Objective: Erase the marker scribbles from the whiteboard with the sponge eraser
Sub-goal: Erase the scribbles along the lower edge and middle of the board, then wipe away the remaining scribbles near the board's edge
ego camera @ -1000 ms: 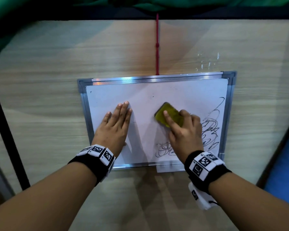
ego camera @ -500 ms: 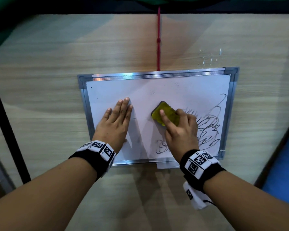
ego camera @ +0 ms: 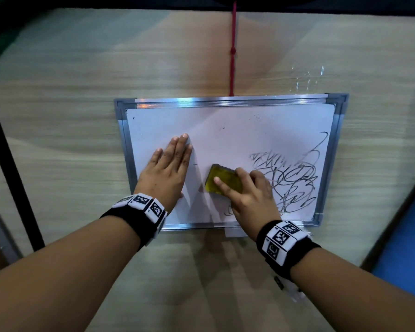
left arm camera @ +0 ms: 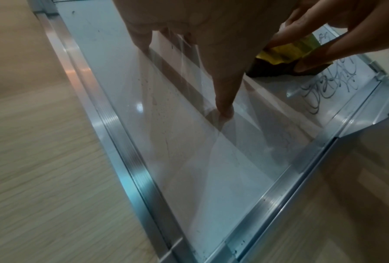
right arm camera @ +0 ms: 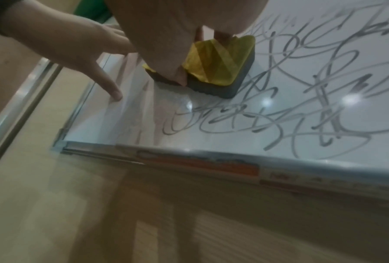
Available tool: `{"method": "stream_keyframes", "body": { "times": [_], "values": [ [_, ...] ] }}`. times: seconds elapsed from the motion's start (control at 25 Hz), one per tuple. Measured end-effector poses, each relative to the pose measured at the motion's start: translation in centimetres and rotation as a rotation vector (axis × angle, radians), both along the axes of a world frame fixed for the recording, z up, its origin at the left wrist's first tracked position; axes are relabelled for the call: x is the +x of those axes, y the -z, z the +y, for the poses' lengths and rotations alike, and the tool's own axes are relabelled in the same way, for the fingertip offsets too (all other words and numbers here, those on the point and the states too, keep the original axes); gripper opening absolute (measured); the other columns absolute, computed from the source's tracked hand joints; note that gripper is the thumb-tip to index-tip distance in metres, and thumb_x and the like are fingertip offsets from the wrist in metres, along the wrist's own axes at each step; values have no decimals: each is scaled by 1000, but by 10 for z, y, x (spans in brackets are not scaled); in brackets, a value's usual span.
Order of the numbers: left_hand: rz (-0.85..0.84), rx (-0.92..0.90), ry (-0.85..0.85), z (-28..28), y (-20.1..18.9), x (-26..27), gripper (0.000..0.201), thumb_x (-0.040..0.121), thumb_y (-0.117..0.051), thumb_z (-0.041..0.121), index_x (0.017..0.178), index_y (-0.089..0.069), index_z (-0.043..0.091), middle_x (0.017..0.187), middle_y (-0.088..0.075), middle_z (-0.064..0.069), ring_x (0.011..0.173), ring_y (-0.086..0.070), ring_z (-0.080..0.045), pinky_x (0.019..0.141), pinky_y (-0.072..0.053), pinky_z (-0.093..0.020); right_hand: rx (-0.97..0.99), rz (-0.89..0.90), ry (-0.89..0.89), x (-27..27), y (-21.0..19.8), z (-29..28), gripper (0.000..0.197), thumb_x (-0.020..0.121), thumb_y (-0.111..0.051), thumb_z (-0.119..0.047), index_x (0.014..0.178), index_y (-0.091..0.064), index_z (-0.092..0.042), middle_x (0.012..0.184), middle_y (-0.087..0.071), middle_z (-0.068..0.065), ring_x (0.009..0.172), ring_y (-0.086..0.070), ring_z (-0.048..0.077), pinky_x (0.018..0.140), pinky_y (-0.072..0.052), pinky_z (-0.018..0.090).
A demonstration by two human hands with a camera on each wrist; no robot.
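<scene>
A metal-framed whiteboard (ego camera: 225, 130) lies flat on the wooden table. Black marker scribbles (ego camera: 295, 180) cover its right part, also seen in the right wrist view as scribbles (right arm camera: 301, 99). My left hand (ego camera: 170, 168) lies flat with straight fingers on the board's left half. My right hand (ego camera: 247, 190) grips the yellow-topped sponge eraser (ego camera: 222, 179) and presses it on the board just left of the scribbles. The eraser (right arm camera: 213, 71) has a dark grey underside. In the left wrist view the eraser (left arm camera: 285, 53) shows under the right hand's fingers.
A red cord (ego camera: 233, 49) runs from the board's top edge to the table's far side. A black bar (ego camera: 12, 178) crosses the left side. Blue material (ego camera: 407, 248) lies at the right. A label strip (right arm camera: 197, 167) sits on the board's near frame.
My right hand has slid the eraser toward the near edge of the board and slightly left. More of the scribble's upper part now shows. The left hand has stayed flat in place.
</scene>
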State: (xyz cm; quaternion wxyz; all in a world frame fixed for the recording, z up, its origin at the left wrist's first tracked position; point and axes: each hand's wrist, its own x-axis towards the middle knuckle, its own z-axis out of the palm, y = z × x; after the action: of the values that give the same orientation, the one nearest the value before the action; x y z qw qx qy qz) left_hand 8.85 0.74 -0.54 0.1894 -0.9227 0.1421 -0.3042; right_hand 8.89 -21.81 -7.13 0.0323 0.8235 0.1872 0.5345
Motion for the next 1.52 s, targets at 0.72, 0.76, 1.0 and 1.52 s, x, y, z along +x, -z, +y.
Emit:
{"method": "stream_keyframes", "body": {
  "times": [0.72,0.76,1.0,1.52],
  "values": [
    [-37,-12,33,1,4,2,115,83,-66,43,145,22,4,151,33,-15,143,22,-30,119,-8,-44,-279,73,-16,-7,28,-25,50,80,-56,-24,128,-59,-35,127,-47,13,102,-46,36,88,-44,46],
    [-48,-15,41,1,5,3,115,81,-68,43,146,20,4,152,30,-15,144,19,-30,119,-9,-45,-200,61,4,-8,27,-28,57,75,-64,-21,130,-58,-35,127,-49,14,102,-46,37,88,-44,47],
    [-65,-16,63,2,4,3,118,79,-70,43,146,19,5,153,28,-14,145,16,-29,119,-9,-44,-142,95,-63,-6,50,-13,57,77,-71,-21,130,-57,-35,125,-48,13,96,-47,35,85,-48,47],
    [-77,-13,68,3,8,7,118,79,-68,46,146,20,5,152,31,-13,144,19,-29,117,-4,-43,35,62,-30,-13,34,-43,68,63,-82,-15,126,-62,-34,122,-57,15,98,-43,33,84,-45,45]
  ]
}}
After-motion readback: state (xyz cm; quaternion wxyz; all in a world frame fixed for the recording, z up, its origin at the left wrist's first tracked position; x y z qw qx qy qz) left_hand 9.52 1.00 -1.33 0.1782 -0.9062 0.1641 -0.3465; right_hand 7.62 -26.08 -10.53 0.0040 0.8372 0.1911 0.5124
